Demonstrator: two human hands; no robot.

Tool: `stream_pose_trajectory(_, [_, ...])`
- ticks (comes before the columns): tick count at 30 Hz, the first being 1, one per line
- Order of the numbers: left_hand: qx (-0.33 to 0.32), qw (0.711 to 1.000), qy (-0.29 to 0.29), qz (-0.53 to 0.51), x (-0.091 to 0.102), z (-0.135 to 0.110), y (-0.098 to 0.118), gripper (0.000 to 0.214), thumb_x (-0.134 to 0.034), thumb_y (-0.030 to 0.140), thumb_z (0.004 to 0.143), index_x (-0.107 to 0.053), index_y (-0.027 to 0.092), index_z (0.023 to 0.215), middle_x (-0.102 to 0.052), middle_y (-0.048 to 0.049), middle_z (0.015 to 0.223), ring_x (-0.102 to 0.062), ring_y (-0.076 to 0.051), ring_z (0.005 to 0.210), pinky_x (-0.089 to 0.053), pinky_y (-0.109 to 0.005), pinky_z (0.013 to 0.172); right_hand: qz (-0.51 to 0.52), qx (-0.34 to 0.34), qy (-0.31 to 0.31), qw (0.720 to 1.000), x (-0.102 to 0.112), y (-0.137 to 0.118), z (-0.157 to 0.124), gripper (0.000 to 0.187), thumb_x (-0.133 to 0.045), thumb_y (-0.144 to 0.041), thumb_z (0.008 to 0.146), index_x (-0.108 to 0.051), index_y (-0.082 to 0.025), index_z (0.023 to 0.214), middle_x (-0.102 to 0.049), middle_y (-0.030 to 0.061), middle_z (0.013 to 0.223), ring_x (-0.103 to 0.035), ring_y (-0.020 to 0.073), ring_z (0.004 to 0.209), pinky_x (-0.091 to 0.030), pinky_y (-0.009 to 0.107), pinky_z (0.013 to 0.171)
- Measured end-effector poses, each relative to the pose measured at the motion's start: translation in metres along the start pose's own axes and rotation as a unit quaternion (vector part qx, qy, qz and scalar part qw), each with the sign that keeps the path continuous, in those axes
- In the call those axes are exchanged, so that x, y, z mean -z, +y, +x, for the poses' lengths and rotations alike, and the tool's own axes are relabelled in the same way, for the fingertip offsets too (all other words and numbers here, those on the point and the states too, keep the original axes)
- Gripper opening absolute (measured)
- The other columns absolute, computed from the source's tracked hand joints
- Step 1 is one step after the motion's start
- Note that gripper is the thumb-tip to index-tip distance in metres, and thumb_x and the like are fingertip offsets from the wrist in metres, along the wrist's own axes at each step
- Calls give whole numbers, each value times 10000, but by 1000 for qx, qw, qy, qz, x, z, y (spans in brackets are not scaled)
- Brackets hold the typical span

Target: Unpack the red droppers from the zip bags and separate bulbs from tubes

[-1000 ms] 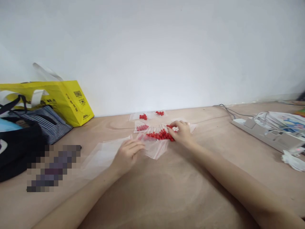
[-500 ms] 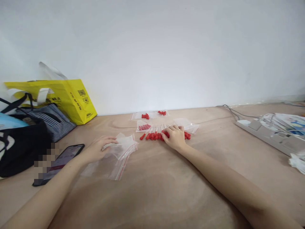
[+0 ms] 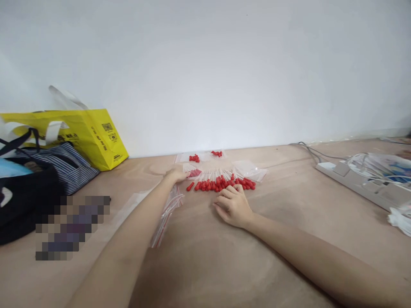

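Note:
A row of clear droppers with red bulbs [image 3: 221, 183] lies on the wooden table [image 3: 224, 256] near the wall. My left hand [image 3: 176, 174] reaches forward to a small clear bag holding red pieces [image 3: 193, 172], its fingers touching the bag's edge. My right hand [image 3: 233, 205] rests on the table just in front of the red row, fingers curled loosely with nothing visible in them. A stack of empty zip bags with red strips [image 3: 167, 211] lies under my left forearm. Two more filled small bags [image 3: 205, 156] sit by the wall.
A yellow shopping bag [image 3: 86, 132], a striped bag [image 3: 61, 164] and a black bag [image 3: 22, 192] stand at the left, with a blurred phone in front of them. A power strip [image 3: 353, 179] with cables and papers lies at the right.
My left hand left the pile of empty bags and reached forward to the small filled bag. My right hand drew back off the red droppers toward me.

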State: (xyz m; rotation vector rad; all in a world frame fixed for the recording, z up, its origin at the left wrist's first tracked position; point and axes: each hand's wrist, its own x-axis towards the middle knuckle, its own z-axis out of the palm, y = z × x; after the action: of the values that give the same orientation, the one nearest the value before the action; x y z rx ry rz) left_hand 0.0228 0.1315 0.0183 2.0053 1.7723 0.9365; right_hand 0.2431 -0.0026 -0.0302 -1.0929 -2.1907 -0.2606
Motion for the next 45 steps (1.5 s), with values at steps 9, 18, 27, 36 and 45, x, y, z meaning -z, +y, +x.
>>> stream_pose_trajectory(9, [108,993,-50,-12,-13,22,-5,293,-481,307,844,-499,152,1093,-518,-69,1107,-537,-189,938,-470,-379,781,16,10,-12,1000,-4,3,4,131,-490,-245,763,-596,-189,711,-594,18,742,-442,141,746,-215,341,746])
stream_pose_trajectory(18, [81,986,123,-80,21,-11,3,210,-441,307,813,-551,140,750,-604,-36,814,-557,-179,844,-440,-274,729,55,-58,-11,997,-2,1,5,130,-509,-253,761,-604,-186,702,-601,30,728,-485,147,729,-283,326,717])
stream_pose_trajectory(27, [-32,983,-12,-181,5,-131,32,306,-465,471,755,-447,186,646,-514,28,604,-507,-118,592,-427,-224,571,659,-377,-45,650,-7,-14,15,402,-628,-476,660,-532,-189,926,-610,10,815,-569,112,597,-446,270,589])
stream_pose_trajectory(36, [-161,958,-61,227,48,-159,-16,639,-511,600,664,-475,244,1193,-443,-137,1273,-352,-350,1184,-302,-498,926,729,-393,-71,556,7,2,6,363,-756,-296,550,-588,-173,848,-617,-37,652,-570,91,543,-434,227,552])
stream_pose_trajectory(45, [13,932,-134,338,61,-125,-80,553,-208,441,839,-346,190,1312,-308,-107,1384,-239,-307,1276,-237,-503,983,731,-390,-95,552,10,6,6,350,-780,-280,525,-609,-148,801,-603,-42,605,-551,70,517,-411,205,529])
